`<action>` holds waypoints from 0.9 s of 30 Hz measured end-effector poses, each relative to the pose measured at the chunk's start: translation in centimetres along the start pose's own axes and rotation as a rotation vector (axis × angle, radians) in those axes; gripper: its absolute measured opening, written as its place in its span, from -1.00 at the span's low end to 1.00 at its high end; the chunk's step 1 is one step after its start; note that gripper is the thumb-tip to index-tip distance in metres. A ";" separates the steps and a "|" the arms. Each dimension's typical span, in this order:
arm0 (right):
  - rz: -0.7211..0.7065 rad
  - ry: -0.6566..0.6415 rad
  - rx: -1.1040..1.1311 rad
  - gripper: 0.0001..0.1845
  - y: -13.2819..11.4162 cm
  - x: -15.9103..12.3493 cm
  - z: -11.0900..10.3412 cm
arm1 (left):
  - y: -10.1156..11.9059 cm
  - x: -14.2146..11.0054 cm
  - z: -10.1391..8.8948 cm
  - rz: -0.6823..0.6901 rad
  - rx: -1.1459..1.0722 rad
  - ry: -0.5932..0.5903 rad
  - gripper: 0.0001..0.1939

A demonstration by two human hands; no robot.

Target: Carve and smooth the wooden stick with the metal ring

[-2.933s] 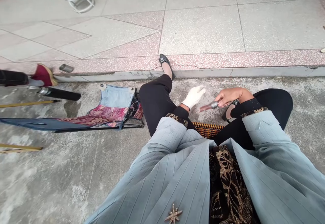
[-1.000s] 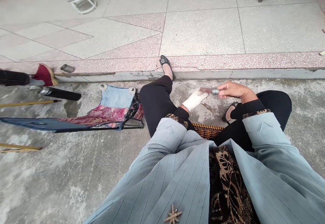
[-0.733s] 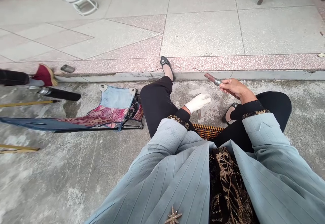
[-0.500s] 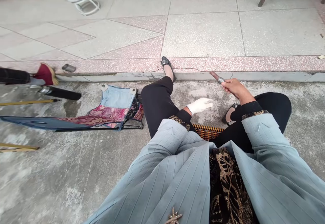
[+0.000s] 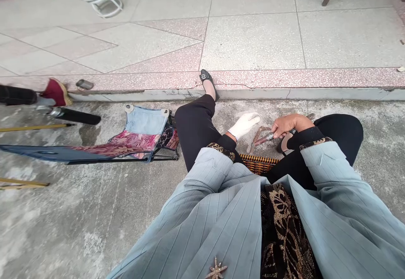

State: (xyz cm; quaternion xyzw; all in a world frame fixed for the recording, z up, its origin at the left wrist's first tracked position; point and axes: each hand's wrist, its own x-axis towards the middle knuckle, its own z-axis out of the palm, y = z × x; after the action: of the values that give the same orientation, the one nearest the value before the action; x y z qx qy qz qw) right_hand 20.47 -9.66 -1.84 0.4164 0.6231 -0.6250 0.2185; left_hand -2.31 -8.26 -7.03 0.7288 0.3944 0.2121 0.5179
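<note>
My right hand (image 5: 286, 125) is bare and closed round a brown, forked, stick-like tool (image 5: 263, 140) with wire wound round it. The tool's angled end points down and left, toward the woven seat edge; a greyish end shows beyond the hand. My left hand (image 5: 245, 125), in a white knitted glove, is just left of the tool, apart from it. Its fingers are drawn together, and whatever they may hold is hidden. Between my thighs shows the black-and-orange woven seat edge (image 5: 259, 163).
A low folding chair (image 5: 139, 139) with patterned cloth stands at my left. Beyond it are another person's red shoe (image 5: 56, 93), a black cylinder (image 5: 80, 116) and a small metal cup (image 5: 85, 84). A tiled step (image 5: 253, 80) runs across in front; a white stool (image 5: 103, 0) stands on it.
My right hand has lowered the tool and turned it, so its tip swings from up-left to down-left. My left hand has drawn slightly back and up, its fingers more curled.
</note>
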 end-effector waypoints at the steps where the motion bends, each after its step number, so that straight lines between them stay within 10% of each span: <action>1: -0.075 -0.024 0.042 -0.50 -0.1 -0.3 -0.1 | -0.1 0.1 0.0 -0.013 -0.015 0.020 -0.70; 5: -0.300 0.076 0.164 -0.50 0.0 -1.9 -0.7 | -0.3 0.3 0.0 -0.036 -0.075 0.075 -0.73; 10: -0.419 0.576 0.496 -0.52 0.7 -2.4 -0.9 | -0.2 -0.3 1.1 -0.102 -0.192 -0.161 -0.63; 16: -0.138 0.957 0.578 -0.68 1.4 -0.4 -1.4 | 0.6 -0.8 1.8 -0.031 -0.230 -0.355 -0.53; 22: 0.271 0.722 -0.103 -0.73 1.4 0.9 -1.8 | 1.3 -0.9 0.9 0.055 0.022 -0.300 -0.63; 27: 0.104 0.135 -0.040 -0.67 0.6 0.3 -0.5 | 0.3 -0.5 0.4 0.034 0.087 -0.177 -0.68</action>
State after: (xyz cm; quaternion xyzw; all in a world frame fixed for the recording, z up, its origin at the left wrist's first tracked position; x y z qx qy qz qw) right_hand 20.92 -9.14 -2.41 0.4851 0.6262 -0.5706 0.2165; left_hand -2.19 -8.89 -6.80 0.7731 0.3434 0.1386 0.5150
